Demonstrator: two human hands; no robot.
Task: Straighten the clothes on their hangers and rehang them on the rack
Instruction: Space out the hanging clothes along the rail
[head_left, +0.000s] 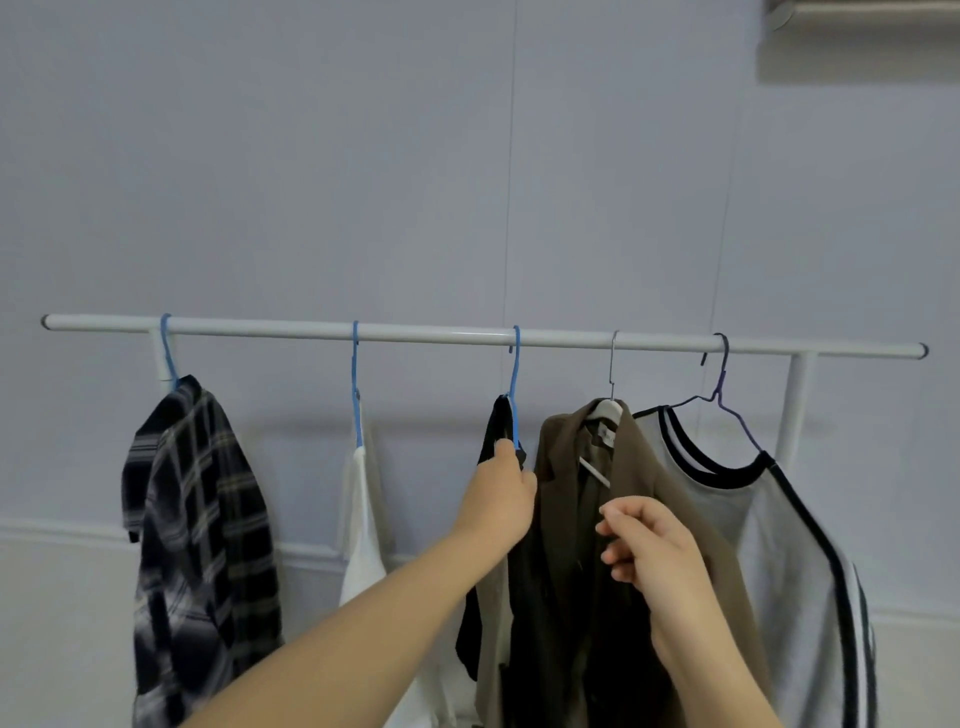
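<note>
Five garments on rack rail | left hand grasping black garment below rail | right hand pinching brown jacket

white rack rail against a pale lilac-grey wall. dark navy plaid shirt with cream checks, white garment, black garment, all on blue hangers. brown jacket on white hanger; grey tee with black trim on purple hanger.
</note>
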